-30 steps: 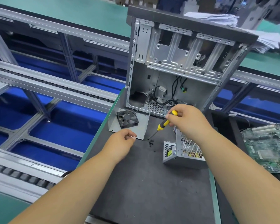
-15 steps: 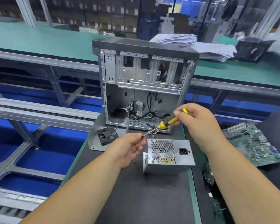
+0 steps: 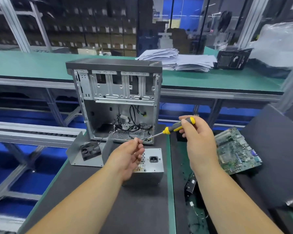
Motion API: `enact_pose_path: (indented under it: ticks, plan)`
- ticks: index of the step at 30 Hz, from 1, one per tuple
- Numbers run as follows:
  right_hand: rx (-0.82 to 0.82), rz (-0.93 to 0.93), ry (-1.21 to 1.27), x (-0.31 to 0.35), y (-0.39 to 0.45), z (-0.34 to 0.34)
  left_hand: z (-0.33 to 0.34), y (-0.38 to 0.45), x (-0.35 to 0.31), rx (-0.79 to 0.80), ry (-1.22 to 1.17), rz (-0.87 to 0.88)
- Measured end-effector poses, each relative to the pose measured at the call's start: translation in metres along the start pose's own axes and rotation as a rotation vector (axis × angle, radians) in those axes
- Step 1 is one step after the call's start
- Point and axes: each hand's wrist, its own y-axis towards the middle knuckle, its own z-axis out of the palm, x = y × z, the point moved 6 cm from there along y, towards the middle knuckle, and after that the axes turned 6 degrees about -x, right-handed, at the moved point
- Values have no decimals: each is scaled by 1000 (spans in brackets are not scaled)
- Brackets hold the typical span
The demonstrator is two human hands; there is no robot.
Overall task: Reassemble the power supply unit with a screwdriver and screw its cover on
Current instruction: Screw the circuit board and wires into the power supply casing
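The grey power supply unit (image 3: 152, 163) stands on the dark mat, its mains socket face towards me. Its bent metal cover with a black fan (image 3: 90, 152) lies to the left. My right hand (image 3: 199, 141) grips the yellow and black screwdriver (image 3: 174, 128) by the handle, shaft pointing down-left. My left hand (image 3: 129, 155) hovers above the unit and pinches something small at the screwdriver's tip; whether it is a screw is too small to tell.
An open computer case (image 3: 118, 100) stands upright just behind the unit. A green motherboard (image 3: 235, 149) lies to the right on a second dark mat. Paper stacks (image 3: 176, 60) sit on the far green bench. A conveyor frame runs along the left.
The view has risen and shifted. My left hand came up from the mat near the loose screws to the screwdriver tip. The right hand raised the screwdriver above the unit.
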Motion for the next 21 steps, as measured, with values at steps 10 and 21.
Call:
enact_pose_path:
  ticks: [10,21]
  plan:
    - [49,-27,42,1,7,-49,38,-20,25,18,3,65]
    - [84,-59,140,0,17,-78,66,-38,30,117,-95,114]
